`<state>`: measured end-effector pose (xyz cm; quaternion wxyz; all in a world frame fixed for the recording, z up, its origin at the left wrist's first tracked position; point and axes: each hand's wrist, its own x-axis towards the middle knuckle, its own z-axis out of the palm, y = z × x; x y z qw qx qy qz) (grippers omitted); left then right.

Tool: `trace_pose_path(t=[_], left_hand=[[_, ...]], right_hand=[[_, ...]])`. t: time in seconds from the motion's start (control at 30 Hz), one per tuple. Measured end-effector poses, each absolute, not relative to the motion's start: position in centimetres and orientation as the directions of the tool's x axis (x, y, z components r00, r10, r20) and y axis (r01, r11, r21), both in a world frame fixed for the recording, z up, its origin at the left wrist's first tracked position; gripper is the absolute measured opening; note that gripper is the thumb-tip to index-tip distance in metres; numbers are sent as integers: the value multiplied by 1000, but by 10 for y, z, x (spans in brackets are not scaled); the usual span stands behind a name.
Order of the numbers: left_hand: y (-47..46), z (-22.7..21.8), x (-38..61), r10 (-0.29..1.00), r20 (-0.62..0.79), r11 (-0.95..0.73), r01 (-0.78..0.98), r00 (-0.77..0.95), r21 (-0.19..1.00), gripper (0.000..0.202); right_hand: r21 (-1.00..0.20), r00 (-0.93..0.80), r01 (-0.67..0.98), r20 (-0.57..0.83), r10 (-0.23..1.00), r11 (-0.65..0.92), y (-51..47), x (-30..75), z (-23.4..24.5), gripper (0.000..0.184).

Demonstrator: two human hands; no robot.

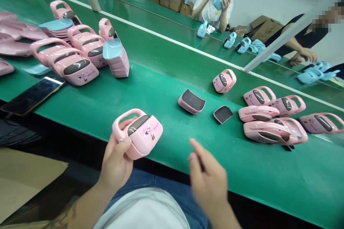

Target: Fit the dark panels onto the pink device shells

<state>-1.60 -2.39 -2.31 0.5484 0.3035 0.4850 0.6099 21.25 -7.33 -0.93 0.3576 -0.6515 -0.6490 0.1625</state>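
Observation:
My left hand (118,162) grips a pink plastic housing (147,134) by its loop handle, above the table's near edge. The housing has a dark, glossy window and a small cartoon print. My right hand (208,175), slightly blurred, is raised to the right with its index finger stretched forward and the thumb apart from it; nothing shows between them. Beyond that hand lie a stack of curved pink panels (189,103) with dark upper faces and a single dark-faced panel (223,114). Both rest on the green table (161,89).
Pink housings (76,68) crowd the left beside a panel stack with a light-blue top (115,53) and a phone (33,94). More pink housings (271,130) lie at right. A white rail (172,44) crosses behind; co-workers (215,5) handle blue parts beyond.

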Motion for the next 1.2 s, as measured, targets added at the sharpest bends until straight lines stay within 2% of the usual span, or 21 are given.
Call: trace_pose_path(t=[0.1,0.17,0.27,0.43,0.53,0.6,0.67,0.73,0.83,0.97,1.07,1.2], left_hand=[[-15,-13,-27,952,-291,293,-580,99,760,55],[-12,-10,-30,912,-300,409,-620,278,669,55],[-12,-12,-29,844,-293,530,-609,450,590,54],[-11,-24,-20,777,-327,620,-564,538,545,53],[-10,-25,-15,742,-389,668,-548,547,503,56],[-9,-22,-13,704,-449,710,-528,550,466,58],[-8,-18,-11,667,-518,745,-502,536,440,58],[-7,-15,-10,632,-573,773,-471,521,424,57],[-8,-15,-8,618,-618,783,-448,486,431,55],[-14,-20,-5,745,-583,656,-517,324,550,42],[-18,-22,-4,825,-470,562,-537,313,629,42],[-20,-22,-5,846,-349,522,-493,404,696,44]], right_hand=[[-410,389,856,115,914,-313,-47,283,-22,44],[-259,485,853,74,871,-453,-32,321,-34,46],[-139,450,891,147,881,-432,-16,353,-50,45],[-99,380,925,244,892,-367,-2,359,-59,41],[-183,314,946,318,894,-267,-7,335,-45,40],[-431,214,901,338,917,-51,-18,308,-28,36],[-658,-15,735,226,974,164,-32,278,-10,36],[-761,-223,594,159,962,263,-42,251,6,43],[-809,-361,512,102,927,289,-47,224,19,58],[-761,-410,570,64,910,310,-44,213,20,84],[-740,-423,589,59,904,324,-45,214,15,81],[-736,-459,586,44,887,339,-48,218,9,76]])
